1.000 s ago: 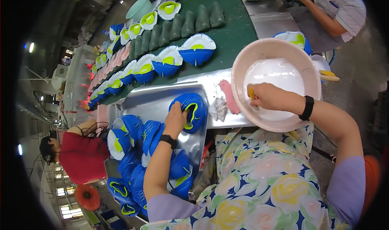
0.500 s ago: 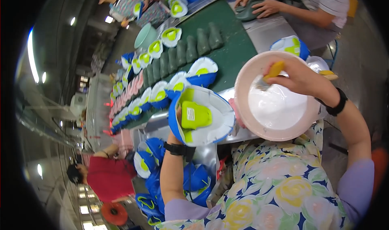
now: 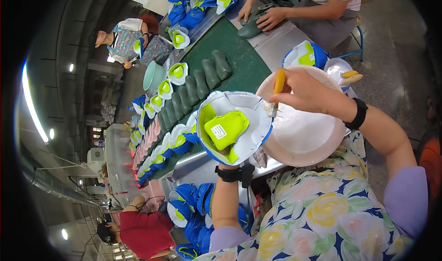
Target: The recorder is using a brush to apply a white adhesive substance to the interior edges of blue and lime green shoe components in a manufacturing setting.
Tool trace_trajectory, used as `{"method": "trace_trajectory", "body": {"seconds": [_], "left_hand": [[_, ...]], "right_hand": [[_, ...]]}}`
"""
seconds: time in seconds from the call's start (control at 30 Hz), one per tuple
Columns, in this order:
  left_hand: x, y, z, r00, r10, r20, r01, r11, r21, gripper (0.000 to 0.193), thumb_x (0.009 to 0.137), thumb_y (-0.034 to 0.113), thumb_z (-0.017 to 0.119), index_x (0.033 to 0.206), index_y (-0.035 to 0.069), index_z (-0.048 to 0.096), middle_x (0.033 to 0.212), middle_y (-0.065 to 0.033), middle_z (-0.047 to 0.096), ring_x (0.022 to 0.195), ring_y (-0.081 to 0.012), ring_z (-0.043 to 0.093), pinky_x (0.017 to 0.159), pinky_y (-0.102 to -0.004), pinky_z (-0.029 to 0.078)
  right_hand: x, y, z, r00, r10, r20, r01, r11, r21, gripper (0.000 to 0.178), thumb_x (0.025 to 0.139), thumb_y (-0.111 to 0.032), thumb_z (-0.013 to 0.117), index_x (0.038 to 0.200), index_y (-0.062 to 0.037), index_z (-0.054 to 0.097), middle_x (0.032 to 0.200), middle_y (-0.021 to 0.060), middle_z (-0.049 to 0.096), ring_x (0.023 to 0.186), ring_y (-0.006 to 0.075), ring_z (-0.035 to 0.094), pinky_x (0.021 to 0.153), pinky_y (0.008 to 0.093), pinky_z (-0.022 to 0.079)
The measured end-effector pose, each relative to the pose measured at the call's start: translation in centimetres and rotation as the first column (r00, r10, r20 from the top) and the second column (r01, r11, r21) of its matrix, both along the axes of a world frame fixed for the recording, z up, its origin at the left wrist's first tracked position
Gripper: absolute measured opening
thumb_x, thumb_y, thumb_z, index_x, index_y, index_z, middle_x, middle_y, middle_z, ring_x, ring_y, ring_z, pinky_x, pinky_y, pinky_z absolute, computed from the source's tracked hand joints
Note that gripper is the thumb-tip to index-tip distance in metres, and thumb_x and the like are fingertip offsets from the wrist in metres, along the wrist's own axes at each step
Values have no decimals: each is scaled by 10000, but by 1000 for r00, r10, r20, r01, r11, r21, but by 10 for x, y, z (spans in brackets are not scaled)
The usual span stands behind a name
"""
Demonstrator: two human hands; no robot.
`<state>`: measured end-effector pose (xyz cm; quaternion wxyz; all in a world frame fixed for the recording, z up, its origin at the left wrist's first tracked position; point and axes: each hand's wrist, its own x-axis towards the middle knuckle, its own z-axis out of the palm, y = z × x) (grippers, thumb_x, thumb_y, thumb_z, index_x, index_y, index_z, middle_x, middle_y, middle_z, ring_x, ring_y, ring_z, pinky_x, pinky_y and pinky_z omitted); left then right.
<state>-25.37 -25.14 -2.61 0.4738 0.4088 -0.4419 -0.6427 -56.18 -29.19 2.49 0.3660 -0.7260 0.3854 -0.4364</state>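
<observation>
My left hand [image 3: 226, 166] is closed on a shoe upper [image 3: 252, 111], blue outside, with a white underside and a bright green lining carrying a white label. The upper covers most of that hand, and its underside faces up. In my right hand [image 3: 307, 91] is a brush [image 3: 279, 82] with a yellow handle, gripped upright between thumb and fingers. Its pale bristles point down at the upper's right rim; whether they touch cannot be made out. Below my right hand sits a pale pink basin [image 3: 313, 157] with white liquid in it.
A green conveyor belt [image 3: 246, 54] carries rows of dark shoe lasts [image 3: 201, 82] and more uppers. Blue uppers [image 3: 186, 196] are heaped by my left arm. Beyond the basin are another upper [image 3: 306, 54] and a small white bowl [image 3: 338, 70] with yellow-handled brushes. A co-worker's hands [image 3: 271, 18] handle a dark shoe form.
The brush has moved from over the basin leftward to the upper's rim, its handle now upright. The upper has turned and shifted slightly right. The head view has also shifted.
</observation>
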Motion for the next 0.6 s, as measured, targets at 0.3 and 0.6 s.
{"method": "trace_trajectory", "body": {"seconds": [0.3,0.6], "left_hand": [[9,0,-4,998,11,-59,-8,999,54,569,1013,440,507,1458,91,446,1372,-132,569,1219,-292,592,1021,-471,513],[-8,2,-31,990,3,-141,11,995,100,580,1011,446,503,1463,86,441,1380,-141,563,1227,-302,586,1027,-479,509]], "right_hand": [[-2,-7,9,999,-17,46,25,984,-177,267,872,-199,733,948,-41,532,753,162,673,721,354,675,633,402,506],[13,6,-22,994,-104,29,103,994,41,312,864,-224,744,944,22,571,772,188,677,712,331,678,645,384,519]]}}
